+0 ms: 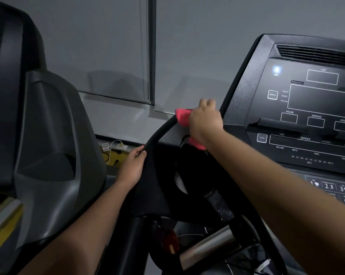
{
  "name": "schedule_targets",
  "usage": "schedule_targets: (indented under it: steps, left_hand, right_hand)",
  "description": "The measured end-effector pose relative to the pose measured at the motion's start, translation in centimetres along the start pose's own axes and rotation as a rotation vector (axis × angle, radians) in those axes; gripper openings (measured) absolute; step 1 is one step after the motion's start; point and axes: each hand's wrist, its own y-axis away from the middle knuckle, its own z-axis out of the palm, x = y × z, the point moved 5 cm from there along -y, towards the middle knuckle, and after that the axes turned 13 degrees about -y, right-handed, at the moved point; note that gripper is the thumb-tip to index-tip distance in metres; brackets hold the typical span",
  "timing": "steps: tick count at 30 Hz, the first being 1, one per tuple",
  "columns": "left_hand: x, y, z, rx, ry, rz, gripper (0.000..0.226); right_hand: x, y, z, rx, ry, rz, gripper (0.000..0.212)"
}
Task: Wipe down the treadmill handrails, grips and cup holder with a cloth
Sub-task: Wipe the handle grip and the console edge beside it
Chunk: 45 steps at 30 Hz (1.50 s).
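Observation:
My right hand grips a pink cloth and holds it against the top of the black curved handrail, just left of the treadmill console. A corner of the cloth hangs below my wrist. My left hand rests on the outer side of the same handrail lower down, thumb and fingers curled round its edge. A dark speckled grip runs below my right forearm. The dark cup holder recess lies between my arms, mostly in shadow.
A second grey machine stands close on the left. Behind is a grey wall with a window blind. A yellow floor patch with white cables shows between the machines. A silver bar lies low in the middle.

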Motion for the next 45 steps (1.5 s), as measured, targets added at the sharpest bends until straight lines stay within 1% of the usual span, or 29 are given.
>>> schedule_targets:
  steps: [2, 3, 5, 6, 8, 9, 11, 12, 13, 15, 18, 20, 24, 28, 30, 32, 35, 36, 37, 38, 40, 41, 43, 45]
  left_hand:
    - [-0.1, -0.1, 0.0, 0.007, 0.015, -0.005, 0.036]
    - [-0.1, -0.2, 0.0, 0.006, 0.023, -0.008, 0.035]
    - [-0.1, -0.1, 0.0, 0.002, 0.052, -0.016, 0.035]
    - [-0.1, -0.1, 0.1, 0.001, 0.066, -0.017, 0.034]
    - [-0.1, -0.1, 0.1, 0.003, 0.078, -0.016, 0.033]
    - [-0.2, -0.1, 0.1, 0.005, 0.087, -0.018, 0.032]
    - [-0.2, -0.2, 0.1, 0.015, 0.118, -0.034, 0.031]
    - [-0.2, -0.2, 0.1, 0.022, 0.128, -0.038, 0.030]
    - [-0.1, -0.2, 0.1, 0.027, 0.131, -0.037, 0.029]
    - [0.0, -0.2, 0.1, 0.034, 0.117, -0.035, 0.028]
    - [0.0, 0.0, 0.0, 0.044, 0.096, -0.036, 0.029]
    - [0.0, 0.0, 0.0, 0.049, 0.086, -0.037, 0.029]
    - [-0.2, -0.1, 0.0, 0.054, 0.076, -0.048, 0.029]
    - [-0.6, -0.3, -0.1, 0.051, 0.059, -0.057, 0.030]
    - [-0.7, -0.3, 0.0, 0.055, 0.055, -0.062, 0.030]
    - [-0.6, -0.4, 0.0, 0.058, 0.058, -0.058, 0.030]
    - [-0.3, -0.4, 0.0, 0.066, 0.052, -0.049, 0.029]
    - [-0.3, -0.4, 0.0, 0.069, 0.054, -0.048, 0.029]
    - [-0.4, -0.4, 0.0, 0.070, 0.057, -0.049, 0.029]
    - [-0.4, -0.4, 0.0, 0.070, 0.058, -0.052, 0.029]
    - [-0.5, -0.5, 0.1, 0.064, 0.052, -0.053, 0.029]
    - [-0.6, -0.6, 0.1, 0.060, 0.045, -0.053, 0.030]
    - [-0.7, -0.7, 0.1, 0.057, 0.037, -0.053, 0.030]
    - [-0.7, -0.7, 0.1, 0.056, 0.031, -0.055, 0.031]
  right_hand:
    - [0.7, -1.5, -1.8, 0.109, -0.146, -0.005, 0.052]
    - [0.9, -2.0, -2.4, 0.138, -0.220, -0.035, 0.058]
    - [1.3, -2.8, -2.1, 0.088, -0.256, -0.086, 0.068]
    - [1.3, -2.8, -1.3, 0.030, -0.217, -0.107, 0.065]
    - [0.9, -2.3, 0.9, -0.061, -0.088, -0.147, 0.051]
    - [0.7, -1.9, 2.0, -0.052, -0.034, -0.176, 0.047]
    - [0.4, -1.0, 3.5, -0.018, -0.012, -0.192, 0.068]
    - [0.5, -0.6, 3.9, -0.010, -0.014, -0.178, 0.070]
    - [0.6, -0.2, 4.2, -0.020, 0.008, -0.178, 0.063]
    - [0.8, 0.6, 4.5, -0.054, 0.022, -0.179, 0.060]
    - [0.2, 1.2, 4.5, -0.031, 0.058, -0.241, 0.049]
    - [0.0, 1.7, 4.8, -0.082, 0.058, -0.244, 0.044]
    - [0.7, 2.6, 5.8, -0.172, 0.044, -0.167, 0.048]
    - [0.3, 3.2, 6.1, -0.381, 0.014, -0.095, 0.045]
    - [0.1, 3.0, 5.0, -0.427, -0.006, -0.105, 0.041]
    - [-0.3, 2.4, 3.2, -0.342, -0.040, -0.142, 0.036]
    - [-0.4, 0.8, 0.6, -0.051, -0.148, -0.135, 0.033]
    - [-0.4, 0.1, 0.3, 0.028, -0.203, -0.143, 0.033]
    - [-0.3, -0.6, 0.5, 0.068, -0.263, -0.150, 0.033]
    - [0.0, -1.1, 1.1, 0.047, -0.368, -0.150, 0.033]
    - [0.3, -1.1, 2.4, -0.054, -0.564, -0.143, 0.033]
    - [0.6, -0.9, 3.2, -0.067, -0.517, -0.166, 0.034]
    - [1.1, 0.0, 3.6, -0.073, -0.341, -0.177, 0.040]
    - [1.2, 1.0, 3.8, -0.066, -0.125, -0.235, 0.045]
